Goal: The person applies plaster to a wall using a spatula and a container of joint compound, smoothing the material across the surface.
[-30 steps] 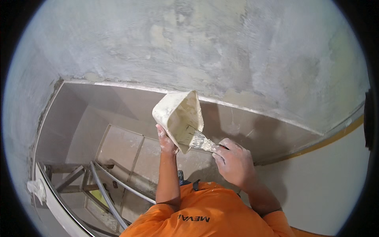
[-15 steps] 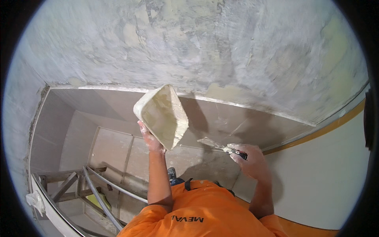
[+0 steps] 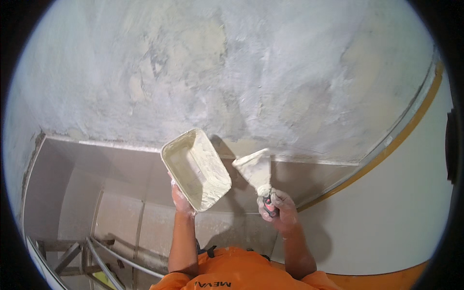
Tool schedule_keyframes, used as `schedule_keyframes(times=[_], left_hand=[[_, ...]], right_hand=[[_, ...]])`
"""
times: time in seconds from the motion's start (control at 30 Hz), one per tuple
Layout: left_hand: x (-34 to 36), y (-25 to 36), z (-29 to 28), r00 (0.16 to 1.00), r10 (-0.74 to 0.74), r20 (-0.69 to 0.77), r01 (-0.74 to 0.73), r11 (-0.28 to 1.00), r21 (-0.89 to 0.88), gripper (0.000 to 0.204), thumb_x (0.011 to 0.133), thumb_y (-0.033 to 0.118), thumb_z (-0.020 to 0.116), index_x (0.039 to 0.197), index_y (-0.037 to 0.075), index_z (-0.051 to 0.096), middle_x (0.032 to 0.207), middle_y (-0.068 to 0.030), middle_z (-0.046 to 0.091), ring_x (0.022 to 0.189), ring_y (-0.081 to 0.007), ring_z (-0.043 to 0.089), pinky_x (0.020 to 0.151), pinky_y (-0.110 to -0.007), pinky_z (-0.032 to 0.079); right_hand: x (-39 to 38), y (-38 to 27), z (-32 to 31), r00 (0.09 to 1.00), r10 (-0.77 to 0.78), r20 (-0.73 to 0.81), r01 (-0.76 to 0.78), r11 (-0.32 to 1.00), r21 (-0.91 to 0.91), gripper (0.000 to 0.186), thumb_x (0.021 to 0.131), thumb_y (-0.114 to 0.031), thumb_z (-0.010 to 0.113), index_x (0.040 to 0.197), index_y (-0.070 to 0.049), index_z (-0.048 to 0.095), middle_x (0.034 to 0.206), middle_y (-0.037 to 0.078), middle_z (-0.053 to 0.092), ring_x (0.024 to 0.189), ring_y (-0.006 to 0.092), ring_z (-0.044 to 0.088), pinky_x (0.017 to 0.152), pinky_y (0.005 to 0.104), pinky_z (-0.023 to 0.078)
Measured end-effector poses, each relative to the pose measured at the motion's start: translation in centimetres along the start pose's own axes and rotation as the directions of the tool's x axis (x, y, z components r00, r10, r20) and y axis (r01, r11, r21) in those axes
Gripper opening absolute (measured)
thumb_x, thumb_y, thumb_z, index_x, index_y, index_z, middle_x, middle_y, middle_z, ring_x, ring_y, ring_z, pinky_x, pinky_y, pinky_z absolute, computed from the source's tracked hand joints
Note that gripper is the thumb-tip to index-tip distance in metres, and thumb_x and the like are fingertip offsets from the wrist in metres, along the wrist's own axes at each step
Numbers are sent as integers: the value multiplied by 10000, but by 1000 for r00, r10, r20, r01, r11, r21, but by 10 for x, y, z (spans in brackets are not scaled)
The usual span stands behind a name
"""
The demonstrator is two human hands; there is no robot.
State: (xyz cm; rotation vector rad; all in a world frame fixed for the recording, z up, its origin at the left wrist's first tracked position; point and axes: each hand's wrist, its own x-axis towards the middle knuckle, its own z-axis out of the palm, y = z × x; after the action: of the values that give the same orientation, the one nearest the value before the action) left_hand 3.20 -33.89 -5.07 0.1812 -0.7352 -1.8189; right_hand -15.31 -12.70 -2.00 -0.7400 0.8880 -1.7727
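Note:
My left hand (image 3: 181,198) is closed on a white rectangular plastic tub (image 3: 188,164), tilted so its inside shows, with pale putty smeared on the walls and rim. My right hand (image 3: 281,212), dusted white, grips the black-and-red handle of a wide putty knife (image 3: 253,169), whose blade is coated with cream putty. The blade stands apart from the tub, to its right. Beyond both is a plastered wall (image 3: 270,72) with patchy grey and cream layers; whether the blade touches it, I cannot tell.
A recessed tiled enclosure (image 3: 116,217) lies below the wall, with a white trim edge. At lower left are a wooden frame (image 3: 67,256) and curved metal rails (image 3: 104,263). A curved white panel (image 3: 382,212) edged with a yellow strip (image 3: 396,140) sits at right.
The knife has come out of the tub, now blade-up with more putty visible on it. The tub has moved left and rolled. The view has shifted, showing more of the plastered wall.

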Motion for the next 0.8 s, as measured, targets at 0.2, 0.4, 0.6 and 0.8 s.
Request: schedule_keyframes(times=[0.2, 0.4, 0.6, 0.8], left_hand=[[22, 6, 81, 996, 23, 87, -22, 1000, -15, 613, 1064, 502, 284, 1480, 59, 358, 1385, -103, 496, 1242, -252, 517, 1037, -389, 453], [39, 30, 124, 974, 76, 215, -65, 996, -58, 625, 1064, 509, 269, 1476, 48, 359, 1398, -106, 483, 1246, -254, 510, 1056, -392, 434], [47, 41, 138, 935, 125, 332, -110, 992, -64, 560, 1046, 426, 320, 1449, 45, 392, 1342, -119, 528, 1178, -264, 565, 982, -399, 491], [54, 24, 144, 931, 82, 356, -68, 996, -53, 587, 1068, 491, 270, 1439, 55, 403, 1314, -90, 543, 1176, -229, 552, 995, -376, 473]], right_hand=[[24, -82, 6, 918, -314, -240, 269, 942, -203, 171, 923, -154, 638, 968, 11, 630, 787, 39, 576, 585, 78, 443, 527, 203, 326], [47, -177, 52, 668, -709, 227, 249, -74, -966, 323, 885, -220, 679, 1136, -16, 663, 1019, 149, 676, 951, 271, 655, 876, 367, 499], [44, -293, 89, 647, -529, 549, 63, -681, -730, 301, 839, -278, 707, 1021, -38, 710, 961, 126, 681, 939, 313, 632, 810, 387, 495], [65, -340, 123, 765, -465, 446, -135, -792, -595, 388, 807, -413, 727, 882, -34, 702, 880, 149, 663, 825, 358, 624, 704, 456, 483]])
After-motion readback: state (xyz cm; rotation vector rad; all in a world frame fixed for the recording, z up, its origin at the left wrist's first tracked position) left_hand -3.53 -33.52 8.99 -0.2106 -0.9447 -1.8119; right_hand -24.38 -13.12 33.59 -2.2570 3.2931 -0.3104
